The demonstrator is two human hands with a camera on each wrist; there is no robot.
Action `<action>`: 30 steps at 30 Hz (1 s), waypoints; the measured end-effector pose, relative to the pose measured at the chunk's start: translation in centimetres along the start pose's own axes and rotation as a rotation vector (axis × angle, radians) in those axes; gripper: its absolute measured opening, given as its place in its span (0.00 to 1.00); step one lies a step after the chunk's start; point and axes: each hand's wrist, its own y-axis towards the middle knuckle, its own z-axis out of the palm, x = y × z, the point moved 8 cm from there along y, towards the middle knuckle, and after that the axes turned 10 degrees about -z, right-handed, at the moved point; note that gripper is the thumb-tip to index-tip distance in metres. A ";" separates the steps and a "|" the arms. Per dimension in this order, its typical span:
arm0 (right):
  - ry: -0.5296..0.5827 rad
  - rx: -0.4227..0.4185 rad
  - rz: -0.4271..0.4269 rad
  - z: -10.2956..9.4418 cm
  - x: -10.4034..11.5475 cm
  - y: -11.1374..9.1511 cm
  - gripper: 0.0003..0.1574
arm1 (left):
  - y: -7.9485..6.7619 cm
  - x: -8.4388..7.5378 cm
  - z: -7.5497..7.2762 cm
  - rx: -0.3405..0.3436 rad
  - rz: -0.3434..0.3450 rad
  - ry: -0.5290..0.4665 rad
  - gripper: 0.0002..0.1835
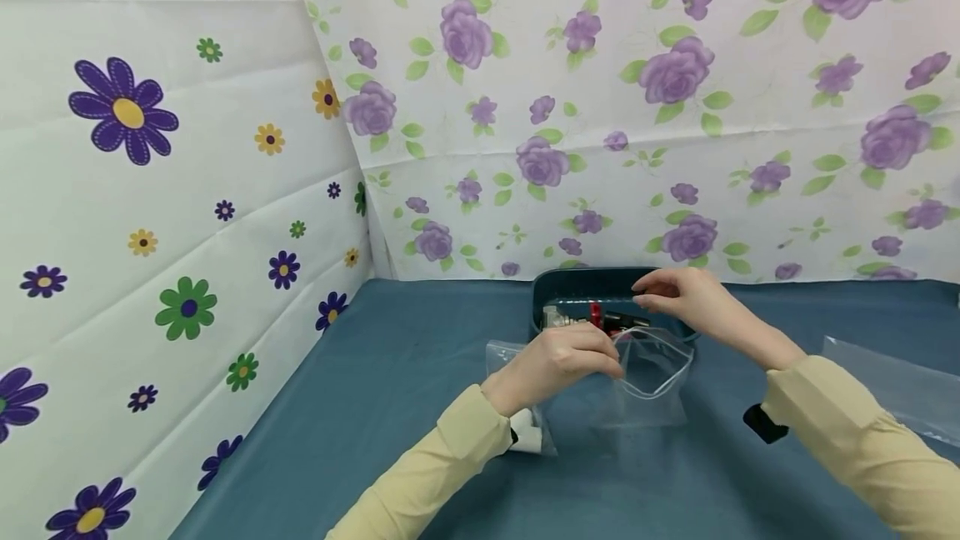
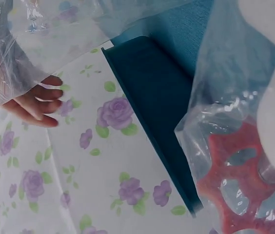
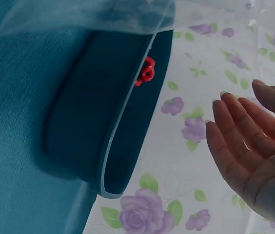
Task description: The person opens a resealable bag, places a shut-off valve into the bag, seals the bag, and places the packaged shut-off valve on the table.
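My left hand point(image 1: 566, 361) pinches the rim of a clear zip bag point(image 1: 651, 417), whose mouth gapes toward the right. Beyond the bag, my right hand point(image 1: 686, 298) is over the right side of a dark teal bin point(image 1: 542, 300), its fingers loosely bent with nothing between them; the right wrist view shows its palm point(image 3: 266, 161). Inside the bin lie red point(image 1: 596, 313), black point(image 1: 626, 321) and clear parts. Under my left wrist rests a second clear bag point(image 1: 501, 352) with white pieces point(image 1: 527, 433); the left wrist view shows a red wheel-like part point(image 2: 235, 170) in it.
Another clear plastic bag point(image 1: 892, 382) lies flat at the right on the blue-covered table point(image 1: 420, 332). Flower-printed sheets point(image 1: 525, 90) hang behind the table and along its left side. A black band point(image 1: 765, 423) sits at my right cuff.
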 end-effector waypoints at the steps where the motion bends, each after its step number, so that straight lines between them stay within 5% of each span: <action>1: -0.012 0.007 0.000 0.2 -0.2 0.3 0.18 | 0.0 0.0 0.0 0.000 0.001 0.000 0.07; 12: -0.078 0.124 0.026 3.0 -1.9 2.6 0.15 | -0.2 -0.3 -0.2 0.012 -0.001 0.013 0.07; 30: -0.128 0.277 0.115 7.1 -5.3 2.9 0.06 | -0.9 -0.9 -0.5 0.014 0.000 0.046 0.07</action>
